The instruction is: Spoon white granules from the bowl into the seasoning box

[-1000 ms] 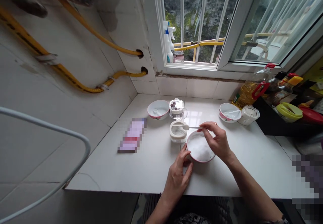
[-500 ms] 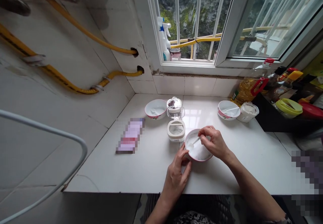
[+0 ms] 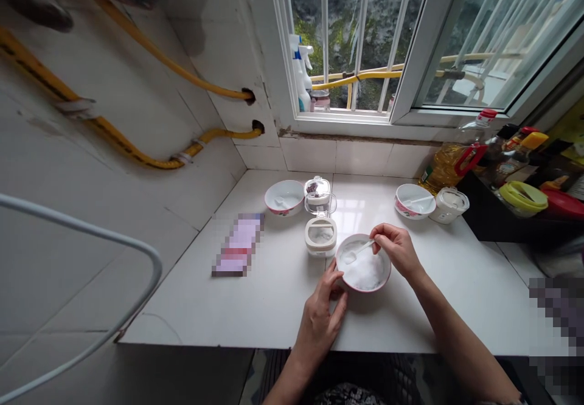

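Pink-rimmed round white bowl [image 3: 367,290] set back from the front edge of the glossy white counter [image 3: 255,308]

The left hand [image 3: 320,312] reaches over that edge, fingertips against the bowl's left rim, thumb spread away from them. The right hand [image 3: 398,250], forearm slanting in from the front right, pinches a small white spoon's [image 3: 364,249] handle, its head lowered inside the bowl at the loose white powder [image 3: 368,272].
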Demonstrator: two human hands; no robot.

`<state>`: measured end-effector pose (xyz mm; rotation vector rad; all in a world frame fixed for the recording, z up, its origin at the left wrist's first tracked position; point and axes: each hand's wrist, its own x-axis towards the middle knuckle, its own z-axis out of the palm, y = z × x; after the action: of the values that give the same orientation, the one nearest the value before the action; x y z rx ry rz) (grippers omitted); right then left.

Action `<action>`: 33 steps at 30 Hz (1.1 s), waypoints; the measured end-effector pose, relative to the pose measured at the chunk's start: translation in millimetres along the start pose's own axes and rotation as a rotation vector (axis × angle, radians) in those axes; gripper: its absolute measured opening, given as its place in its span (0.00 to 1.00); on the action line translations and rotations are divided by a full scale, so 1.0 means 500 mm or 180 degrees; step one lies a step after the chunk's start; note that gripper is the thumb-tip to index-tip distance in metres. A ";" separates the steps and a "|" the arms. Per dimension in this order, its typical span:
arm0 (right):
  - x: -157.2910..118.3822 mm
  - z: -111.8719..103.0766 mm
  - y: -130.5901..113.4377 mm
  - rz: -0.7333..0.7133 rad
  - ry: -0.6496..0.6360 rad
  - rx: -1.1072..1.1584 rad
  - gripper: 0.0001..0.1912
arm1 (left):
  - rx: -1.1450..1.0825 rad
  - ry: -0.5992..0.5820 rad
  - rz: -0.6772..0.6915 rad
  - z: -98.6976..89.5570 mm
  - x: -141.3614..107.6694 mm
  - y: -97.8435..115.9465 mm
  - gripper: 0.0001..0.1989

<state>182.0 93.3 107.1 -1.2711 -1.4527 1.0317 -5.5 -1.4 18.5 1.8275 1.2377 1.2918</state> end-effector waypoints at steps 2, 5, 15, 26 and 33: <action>0.002 -0.001 0.001 0.0064 -0.0028 0.0122 0.06 | -0.0009 0.0004 0.0012 0.001 0.000 0.000 0.18; 0.005 -0.003 0.002 0.0166 -0.0046 0.0228 0.06 | -0.0043 0.0034 0.0028 0.003 0.000 -0.001 0.17; 0.012 0.034 -0.009 -0.0048 0.0119 0.0618 0.08 | -0.0020 0.0050 0.0122 0.002 0.002 0.001 0.19; -0.004 0.078 -0.003 -0.2544 -0.0044 -0.1730 0.11 | 0.0019 0.0071 0.0181 0.004 -0.002 -0.009 0.19; -0.005 0.034 -0.017 -0.2143 0.0494 -0.1147 0.07 | -0.0032 0.0068 0.0153 0.004 0.000 -0.005 0.19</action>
<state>163.7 89.5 111.2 -0.9515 -1.8106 0.2265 -4.6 -0.3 16.0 1.8513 1.2029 1.3447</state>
